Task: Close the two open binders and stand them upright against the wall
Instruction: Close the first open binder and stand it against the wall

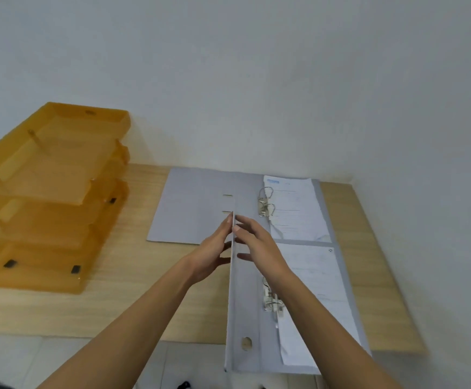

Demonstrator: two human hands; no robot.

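— What's on the left there?

— An orange stack of letter trays (51, 192) on the left of the desk (133, 310); I leave it alone. The far binder (200, 209) lies flat and open near the wall (256, 80), its ring mechanism (266, 202) and papers (293, 209) on the right half.

— And your hands?

— My left hand (210, 252) is flat and open, fingers straight, against the left face of the near binder's front cover (232, 276), which stands on edge. My right hand (256, 245) is open too, palm against the cover's right face. So the cover is sandwiched between flat palms, not clenched.

— How does it feel?

— Stiff board, I'd say, light by itself; the weight sits in the near binder (298, 318) where the sheets (312, 290) hang on the rings. The near end juts past the desk's near edge.

— Where do you hold it to stand it up?

— Probably by the spine once shut, the other hand on the covers, since the smooth grey board looks slippery and loose pages could catch.
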